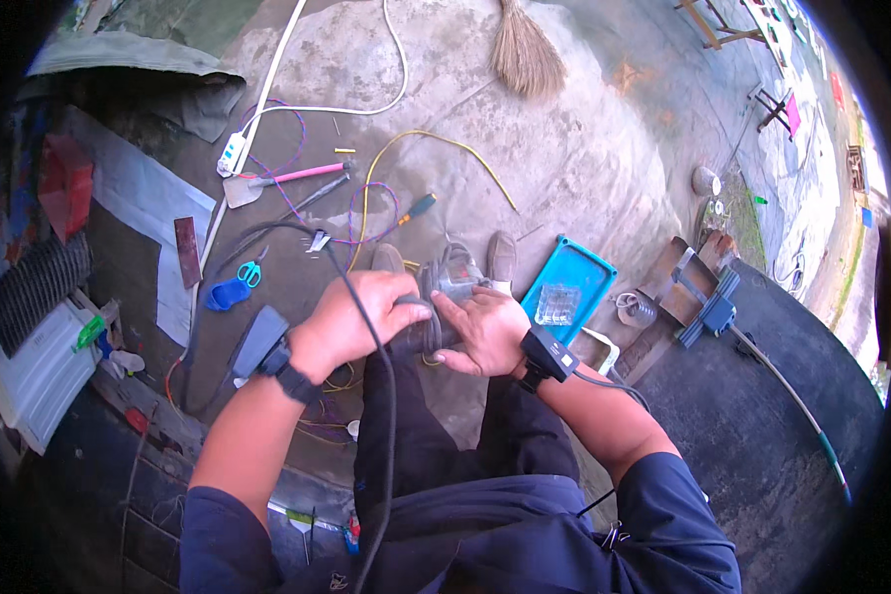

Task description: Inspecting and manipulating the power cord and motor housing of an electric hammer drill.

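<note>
**A:** What can I see of the hands from my end?

**B:** I have the left hand (366, 309) curled, thumb and fingers closed on a dark grey piece (415, 300). I see the right hand (485, 332) with thumb and forefinger apart, its fingertips at a grey machine (455, 269). I can't tell whether they grip it.

**A:** Where does that machine sit?

**B:** On the floor between the two shoes (503, 255), just ahead of the hands, partly hidden by them. My view also has a black cable (387, 396) crossing close by the left wrist.

**A:** And around it?

**B:** To my right, near the shoe, a blue tray (593, 265) with a clear plastic box (557, 305) in it. Ahead, a screwdriver (422, 206) and a yellow wire (465, 144) lie on the floor. Further left I get a pink-handled tool (312, 172) near a white power strip (231, 153), and nearer, a pair of teal scissors (250, 272). Top of my view: a straw broom (527, 54).
</note>
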`<state>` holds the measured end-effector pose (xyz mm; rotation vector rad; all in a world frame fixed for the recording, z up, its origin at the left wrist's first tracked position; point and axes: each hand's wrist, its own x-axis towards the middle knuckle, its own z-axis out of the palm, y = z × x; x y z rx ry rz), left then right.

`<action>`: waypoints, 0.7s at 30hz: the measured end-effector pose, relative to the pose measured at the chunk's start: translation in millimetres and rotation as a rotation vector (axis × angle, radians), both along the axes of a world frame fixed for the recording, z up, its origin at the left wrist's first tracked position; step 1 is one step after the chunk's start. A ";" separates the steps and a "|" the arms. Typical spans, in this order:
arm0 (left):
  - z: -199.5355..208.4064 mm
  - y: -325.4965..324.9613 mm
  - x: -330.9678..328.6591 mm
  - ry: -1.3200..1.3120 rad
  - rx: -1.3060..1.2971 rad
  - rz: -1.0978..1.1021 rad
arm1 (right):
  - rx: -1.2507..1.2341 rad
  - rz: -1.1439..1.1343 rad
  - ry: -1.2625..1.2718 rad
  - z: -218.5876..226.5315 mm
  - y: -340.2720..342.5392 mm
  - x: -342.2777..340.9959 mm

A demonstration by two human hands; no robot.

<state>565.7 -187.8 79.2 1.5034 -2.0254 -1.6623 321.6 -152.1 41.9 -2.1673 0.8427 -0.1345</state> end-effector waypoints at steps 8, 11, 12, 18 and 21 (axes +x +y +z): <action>-55.2 -20.8 9.0 -0.107 0.239 -0.139 | -0.023 -0.056 0.019 -6.4 1.3 -9.4; -68.9 -10.0 22.0 -0.129 0.219 -0.117 | -0.009 -0.040 -0.012 -7.1 0.4 -14.0; -74.7 -7.5 23.4 -0.133 0.207 -0.107 | 0.042 -0.021 0.024 -6.2 2.6 -16.8; -119.5 -12.5 7.2 -0.032 0.043 -0.139 | 0.039 -0.013 -0.019 -8.7 7.6 -18.8; -153.5 -7.0 -6.0 0.019 -0.010 -0.159 | 0.102 0.009 -0.004 -9.1 7.6 -24.9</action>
